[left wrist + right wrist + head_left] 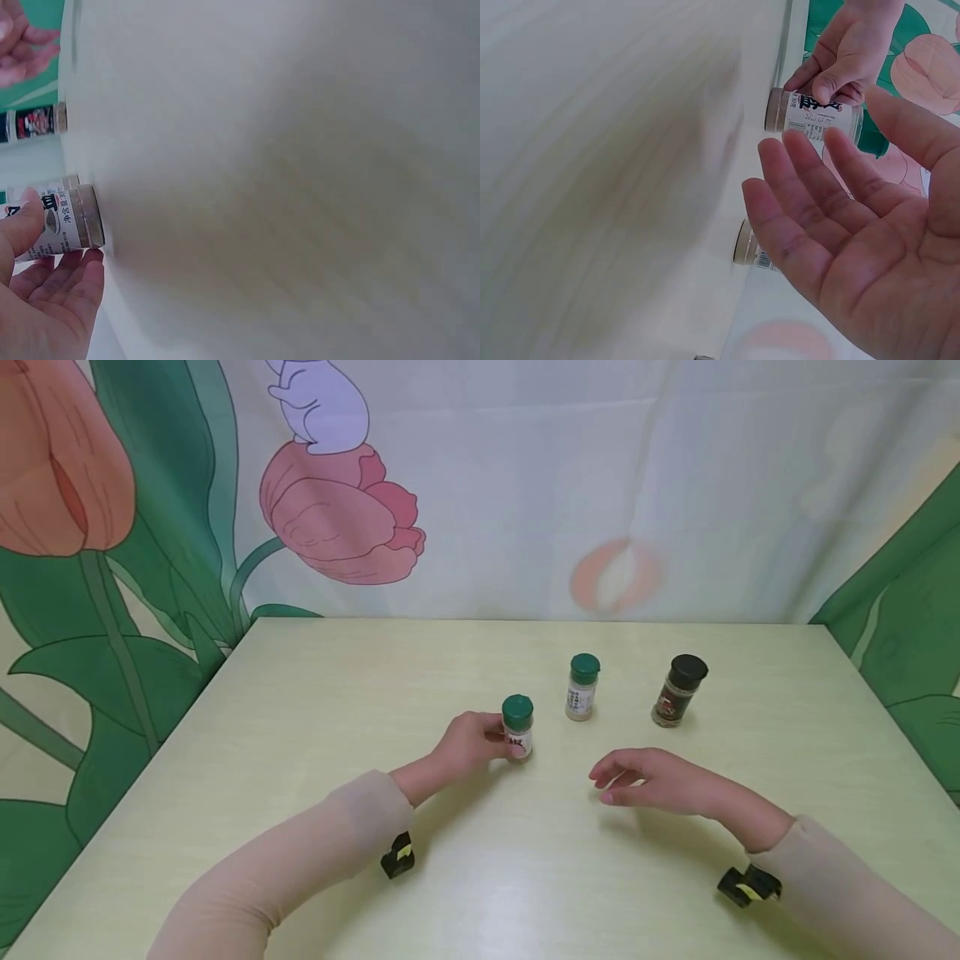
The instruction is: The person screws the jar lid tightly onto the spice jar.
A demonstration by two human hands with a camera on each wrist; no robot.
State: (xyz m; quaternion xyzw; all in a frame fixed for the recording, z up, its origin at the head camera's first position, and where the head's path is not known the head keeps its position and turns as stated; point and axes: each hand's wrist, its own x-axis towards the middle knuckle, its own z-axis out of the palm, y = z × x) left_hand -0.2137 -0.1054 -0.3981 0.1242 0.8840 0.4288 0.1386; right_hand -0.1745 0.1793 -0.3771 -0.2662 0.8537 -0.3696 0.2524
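Note:
My left hand grips a small spice jar with a green cap and a white label, thumb on one side and fingers on the other. The jar stands upright at table level; its printed label shows in the left wrist view. To its right and a little behind stands a second green-capped spice jar. Farther right is a black-capped spice jar with a dark label. My right hand hovers over the table in front of these two, holding nothing, its fingers loosely bent and apart.
The pale wooden table ends at a back edge against a hanging cloth printed with flowers and leaves. A black and yellow wrist device sits under the left sleeve, and a similar device under the right one.

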